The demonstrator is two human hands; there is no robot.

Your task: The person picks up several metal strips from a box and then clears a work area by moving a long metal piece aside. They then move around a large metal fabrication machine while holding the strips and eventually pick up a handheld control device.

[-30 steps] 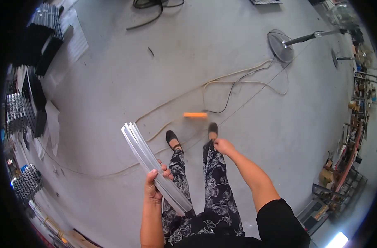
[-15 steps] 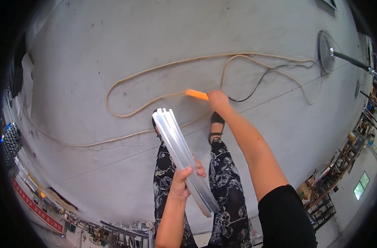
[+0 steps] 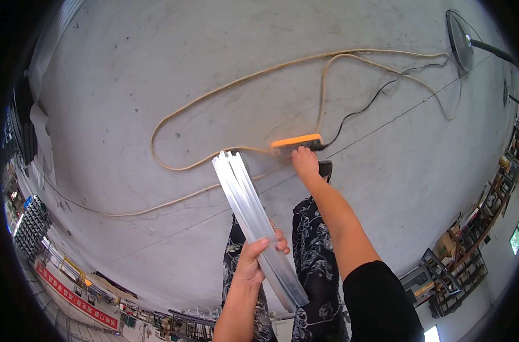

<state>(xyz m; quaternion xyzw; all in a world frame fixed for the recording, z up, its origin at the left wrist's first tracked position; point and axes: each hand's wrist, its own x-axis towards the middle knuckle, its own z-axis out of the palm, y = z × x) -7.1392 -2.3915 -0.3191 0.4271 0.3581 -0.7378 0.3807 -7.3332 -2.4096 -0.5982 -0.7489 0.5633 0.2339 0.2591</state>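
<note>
Left hand (image 3: 258, 257) is wrapped tight round a bundle of aluminium strips (image 3: 254, 215), thumb on the near-left side, fingers curled over the right edge. Bundle runs from near-right, by the patterned trousers (image 3: 313, 239), up to far-left; its far cut end hangs free over bare floor, well apart from anything. Near end sticks out below the fist.

Right hand (image 3: 304, 161) is stretched out and down to the orange power strip (image 3: 296, 141) on the concrete floor (image 3: 157, 74), fingers touching its near edge; can't tell if they're gripping it or just resting, palm hidden.

Beige cable (image 3: 214, 94) loops off the strip's left end, w/ a wide loop far-left and a long run trailing to the left. Black cable (image 3: 379, 94) leaves the strip's right end toward a fan base (image 3: 459, 31) far right. Dark shoe (image 3: 324, 168) just beside the right hand.

Open room: floor far and left of the loop is bare. Racks and crates (image 3: 470, 251) crowd the right edge, shelving (image 3: 26, 228) the left edge.
</note>
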